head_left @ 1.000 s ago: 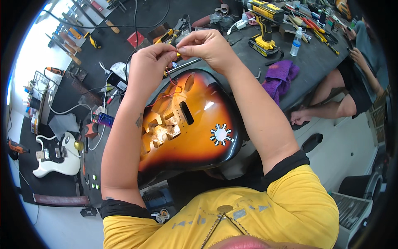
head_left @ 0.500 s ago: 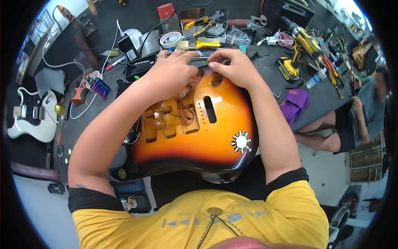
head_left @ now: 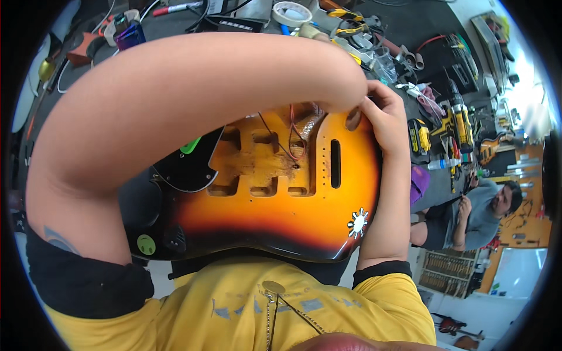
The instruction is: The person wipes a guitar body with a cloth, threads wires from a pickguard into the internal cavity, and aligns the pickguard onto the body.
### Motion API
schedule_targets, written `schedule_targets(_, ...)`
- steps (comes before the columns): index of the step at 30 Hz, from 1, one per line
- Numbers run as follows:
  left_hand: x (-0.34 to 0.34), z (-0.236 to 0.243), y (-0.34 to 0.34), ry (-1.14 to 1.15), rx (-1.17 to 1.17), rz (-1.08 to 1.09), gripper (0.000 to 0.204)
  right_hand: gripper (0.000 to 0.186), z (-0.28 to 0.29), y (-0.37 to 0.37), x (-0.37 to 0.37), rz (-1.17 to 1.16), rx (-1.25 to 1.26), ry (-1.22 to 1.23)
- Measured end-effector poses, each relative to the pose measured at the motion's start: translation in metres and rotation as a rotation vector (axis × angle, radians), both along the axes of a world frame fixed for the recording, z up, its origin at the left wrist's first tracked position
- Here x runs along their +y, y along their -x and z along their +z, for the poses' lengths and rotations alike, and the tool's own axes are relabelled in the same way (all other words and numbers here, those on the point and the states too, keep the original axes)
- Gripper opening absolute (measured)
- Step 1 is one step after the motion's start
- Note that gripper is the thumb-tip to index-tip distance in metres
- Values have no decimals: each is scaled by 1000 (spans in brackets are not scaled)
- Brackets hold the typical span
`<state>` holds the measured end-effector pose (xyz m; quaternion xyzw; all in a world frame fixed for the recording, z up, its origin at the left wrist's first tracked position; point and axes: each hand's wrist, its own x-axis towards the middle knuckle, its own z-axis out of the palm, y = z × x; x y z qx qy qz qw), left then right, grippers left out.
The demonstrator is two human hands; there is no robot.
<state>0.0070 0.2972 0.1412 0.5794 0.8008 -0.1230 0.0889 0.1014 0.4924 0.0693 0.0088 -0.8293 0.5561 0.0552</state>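
Now left hand [head_left: 346, 88] farther across guitar body [head_left: 275, 215], fingers unclear, right hand [head_left: 386, 112] fingers curled

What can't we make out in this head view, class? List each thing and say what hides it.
All in the head view:
- Left hand: fingers hidden behind its own wrist and forearm.
- Right hand: whether it holds anything; its fingertips meet the left wrist, which blocks them.
- Guitar body: part of its far edge, covered by the left forearm.
- Whiteboard: any marks, too small.
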Motion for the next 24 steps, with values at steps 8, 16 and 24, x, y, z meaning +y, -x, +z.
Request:
schedule_targets(8,-2,-15,11,-122,-41,-62,33,22,-7,0,-4,-64,127,-37)
schedule_targets(16,-3,-11,12,-108,-49,-78,32,23,-9,-4,8,-58,94,14)
schedule_targets(24,-7,-36,28,-256,-94,-207,35,24,-10,-8,9,-80,89,26)
